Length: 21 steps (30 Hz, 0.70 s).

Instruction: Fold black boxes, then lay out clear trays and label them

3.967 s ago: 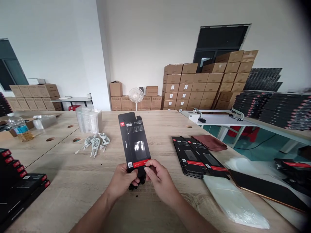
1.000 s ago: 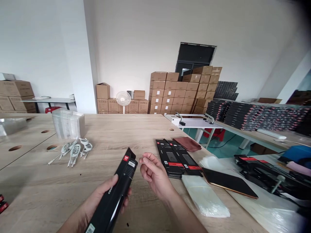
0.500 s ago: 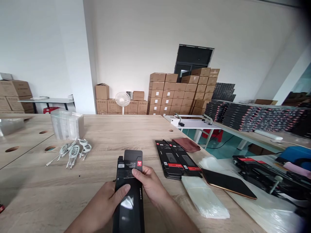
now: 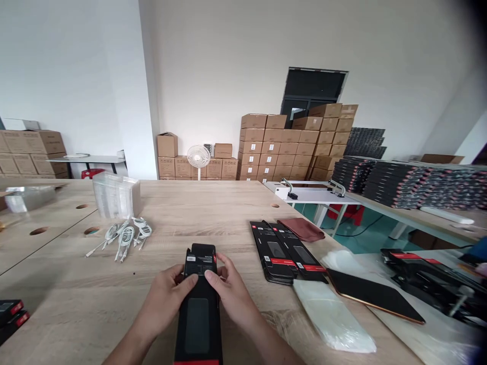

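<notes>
Between my two hands is a long black cardboard box (image 4: 198, 314) with a window-like rectangle on its front and a red band at the near end. Its far end flap stands up, unfolded. My left hand (image 4: 167, 294) grips the left side, thumb on the front face. On the right side my right hand (image 4: 228, 286) holds it the same way, thumb near the printed label and fingers behind. To the right lie two piles of flat black boxes (image 4: 272, 253), with a pack of clear plastic bags (image 4: 335, 314) and a dark tablet-like slab (image 4: 375, 294) beside them.
White coiled cables (image 4: 124, 238) lie at the left, before a stack of clear plastic trays (image 4: 117, 195). Black boxes (image 4: 13, 317) sit at the left edge. A brown cloth (image 4: 302, 229) lies behind the flat boxes. Cartons (image 4: 279, 147) and a fan (image 4: 198, 157) stand farther back.
The box has turned about its length, so the windowed face with the red band now shows. My left hand has moved up towards the flap end. The view has shifted slightly left.
</notes>
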### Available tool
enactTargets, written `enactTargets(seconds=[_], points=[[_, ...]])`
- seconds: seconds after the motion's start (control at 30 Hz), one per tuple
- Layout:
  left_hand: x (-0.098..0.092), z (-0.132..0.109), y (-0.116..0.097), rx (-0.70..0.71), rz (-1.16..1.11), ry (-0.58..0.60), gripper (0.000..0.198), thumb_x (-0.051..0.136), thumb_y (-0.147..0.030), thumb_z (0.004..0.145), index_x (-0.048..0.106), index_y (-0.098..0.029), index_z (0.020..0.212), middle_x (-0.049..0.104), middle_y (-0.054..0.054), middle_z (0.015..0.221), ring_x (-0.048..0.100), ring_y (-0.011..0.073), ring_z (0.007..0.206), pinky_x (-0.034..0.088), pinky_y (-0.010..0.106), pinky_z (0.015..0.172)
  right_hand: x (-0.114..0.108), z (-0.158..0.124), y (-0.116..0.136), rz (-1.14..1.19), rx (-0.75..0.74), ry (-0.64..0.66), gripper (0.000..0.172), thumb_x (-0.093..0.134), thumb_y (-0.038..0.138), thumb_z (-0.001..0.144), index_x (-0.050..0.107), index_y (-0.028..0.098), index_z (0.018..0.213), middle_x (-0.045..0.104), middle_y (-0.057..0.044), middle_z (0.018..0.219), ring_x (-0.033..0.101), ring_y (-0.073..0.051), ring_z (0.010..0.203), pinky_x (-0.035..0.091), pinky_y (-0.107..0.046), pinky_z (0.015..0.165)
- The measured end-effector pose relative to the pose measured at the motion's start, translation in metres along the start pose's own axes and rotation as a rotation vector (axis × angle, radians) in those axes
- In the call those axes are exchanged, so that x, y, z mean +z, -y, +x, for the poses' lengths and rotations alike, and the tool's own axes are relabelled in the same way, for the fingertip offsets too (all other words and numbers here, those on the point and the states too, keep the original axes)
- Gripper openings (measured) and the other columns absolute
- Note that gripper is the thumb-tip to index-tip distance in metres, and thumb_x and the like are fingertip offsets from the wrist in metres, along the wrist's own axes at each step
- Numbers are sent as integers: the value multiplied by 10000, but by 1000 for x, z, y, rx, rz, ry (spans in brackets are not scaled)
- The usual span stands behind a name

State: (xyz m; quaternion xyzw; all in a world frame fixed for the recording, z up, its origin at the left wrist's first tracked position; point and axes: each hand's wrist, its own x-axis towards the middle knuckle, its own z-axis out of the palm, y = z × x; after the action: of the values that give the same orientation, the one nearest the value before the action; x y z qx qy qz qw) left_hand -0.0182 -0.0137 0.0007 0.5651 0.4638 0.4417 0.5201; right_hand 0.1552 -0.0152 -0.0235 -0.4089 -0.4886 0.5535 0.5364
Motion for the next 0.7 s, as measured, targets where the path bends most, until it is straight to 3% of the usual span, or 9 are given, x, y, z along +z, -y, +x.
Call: enactTargets(seconds=[0.1,0.17,0.33,0.43,0.5,0.6,0.7], points=[[6,-3,4,-25,-18,-21,751,689,-502,741,410,-225,1379,614,-30,679,599,142,502,402,196,362,-10,5,0,-30,11,-2,756,746,474,739,420,241,1380,618,-6,898,604,-182,869,474,-321,794],[6,-2,6,-3,-45,-40,785,660,-530,756,333,-249,1411,596,-40,683,583,135,488,388,190,348,-10,4,-1,-17,27,41,717,718,479,769,424,245,1379,613,-12,917,598,-178,869,469,-315,787],[5,2,9,108,-121,-7,502,567,-508,839,477,-218,1238,665,3,790,632,160,715,503,260,636,-1,1,1,61,39,116,582,717,471,770,510,269,1275,613,13,864,584,-152,760,460,-285,698],[7,2,8,134,-153,47,364,546,-495,855,555,-207,1077,674,6,821,608,149,725,472,253,664,0,3,1,48,33,119,344,681,508,784,633,209,947,571,36,711,524,-119,612,417,-242,576],[8,1,7,133,-166,109,340,544,-483,860,570,-211,1063,654,-11,785,581,136,692,447,243,640,-2,6,2,30,51,49,375,626,563,804,625,188,802,532,42,619,485,-113,543,387,-235,520],[8,-3,4,128,-140,183,321,540,-461,873,581,-218,1079,610,-30,747,548,124,695,424,235,648,-8,9,3,30,47,-64,431,609,603,797,658,197,934,575,30,634,491,-124,533,373,-237,500],[7,-5,3,127,-104,220,309,533,-446,883,594,-214,1076,593,-27,768,502,112,688,398,229,637,-15,10,9,-48,8,-23,429,726,528,725,698,194,993,664,-4,744,546,-142,621,394,-247,554]])
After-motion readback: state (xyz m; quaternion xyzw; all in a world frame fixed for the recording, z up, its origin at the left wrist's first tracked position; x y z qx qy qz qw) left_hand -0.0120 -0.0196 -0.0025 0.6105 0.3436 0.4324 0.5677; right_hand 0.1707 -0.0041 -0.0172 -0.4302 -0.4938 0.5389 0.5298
